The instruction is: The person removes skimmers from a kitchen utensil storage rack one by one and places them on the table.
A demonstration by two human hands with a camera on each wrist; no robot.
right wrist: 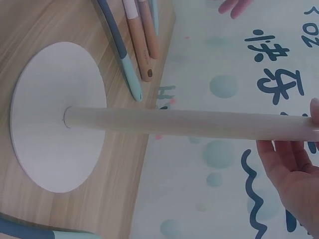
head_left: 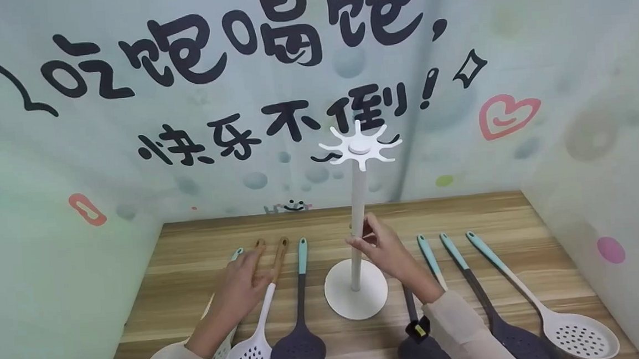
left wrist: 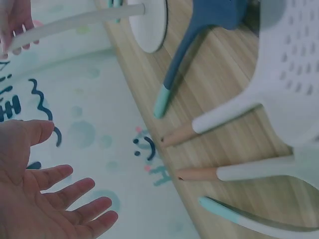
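A white utensil stand (head_left: 359,216) with a round base and a star of hooks on top stands upright on the table. My right hand (head_left: 384,247) grips its pole around mid-height, thumb and fingers on either side, as the right wrist view also shows. Over the handles on the left, my left hand (head_left: 240,284) hovers with fingers spread and nothing in them; the left wrist view shows its palm. Nearest to it lies a white skimmer (head_left: 250,356) with a wooden handle end. A dark skimmer (head_left: 298,350) with a teal handle end lies between that one and the stand.
More utensils lie left, partly under my left arm, including another wooden-handled one (left wrist: 199,174). To the right are a white skimmer (head_left: 581,336), a dark utensil (head_left: 521,342) and others partly behind my right sleeve. A printed cloth wall (head_left: 297,175) closes off the wooden table's back.
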